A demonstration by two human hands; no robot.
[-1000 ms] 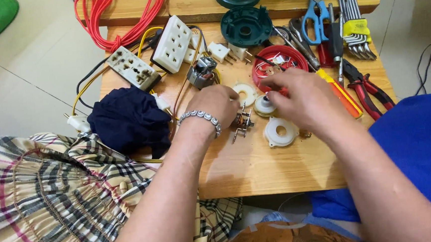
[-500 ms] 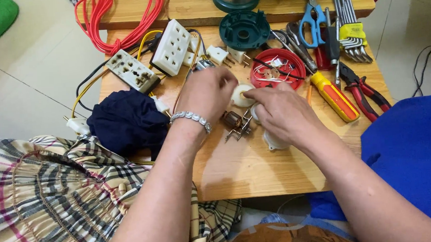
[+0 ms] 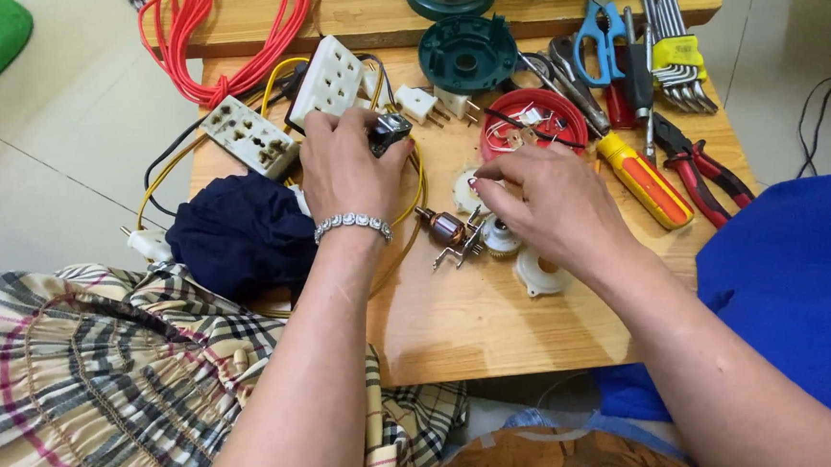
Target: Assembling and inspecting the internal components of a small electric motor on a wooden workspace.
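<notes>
Head view shows a red lid (image 3: 536, 123) beyond the right hand (image 3: 553, 206) and an orange screwdriver (image 3: 645, 180) beside it. A motor rotor (image 3: 448, 230) lies just left, its shaft running left-right. The right fingers pinch a white disc (image 3: 468, 188); the left hand (image 3: 346, 170) clasps a small dark part (image 3: 391, 129).

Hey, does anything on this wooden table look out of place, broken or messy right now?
Nothing looks spilled. Two white socket blocks lie tilted among tangled yellow cable, and a small motor rotor sits bare beside loose white parts. The left hand grips a small dark part.
</notes>
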